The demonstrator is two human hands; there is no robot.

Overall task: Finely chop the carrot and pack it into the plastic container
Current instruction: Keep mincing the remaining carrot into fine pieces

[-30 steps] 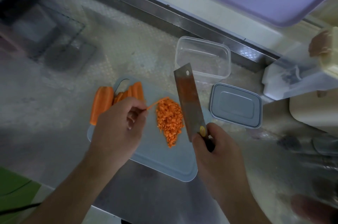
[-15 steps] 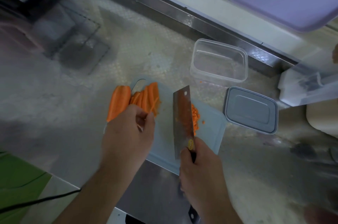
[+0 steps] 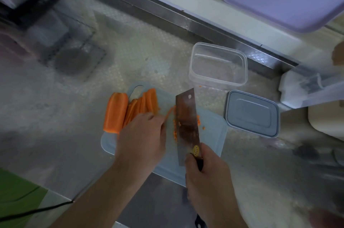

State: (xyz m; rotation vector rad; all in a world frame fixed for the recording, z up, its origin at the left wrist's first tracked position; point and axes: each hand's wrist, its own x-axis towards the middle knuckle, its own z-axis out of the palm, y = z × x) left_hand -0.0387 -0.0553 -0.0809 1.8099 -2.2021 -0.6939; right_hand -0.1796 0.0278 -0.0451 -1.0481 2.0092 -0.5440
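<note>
Right hand [image 3: 206, 170] grips the cleaver [image 3: 187, 125] by the handle, blade flat-side up over the board [image 3: 212, 134], covering most of the chopped pile [image 3: 175, 132]; only orange bits show along both blade edges. Left hand [image 3: 141, 138] is knuckles-up on the board, fingers curled, pinching a thin carrot strip [image 3: 168, 113] whose tip points at the blade. Whether the edge touches the board, cannot tell.

Uncut stock sits at the board's far left: one thick carrot half [image 3: 115, 114] and a fan of strips [image 3: 143, 105] just beside it, partly under the left hand. Container [image 3: 217, 64] stands beyond the board, no carrot in it, one stray bit by its base. Lid [image 3: 252, 113] lies beside it to the right, off.

Step looks like mid-chop: dicing strips one feed at a time, with plenty left. Packing not begun.

Next move likely needs the strip pushed square under the edge, fingertips tucked back, short downward cuts. Then more strips pulled from the fan. The thick half probably needs slicing into strips first. Blade close to the left fingers, so that is the risk.
</note>
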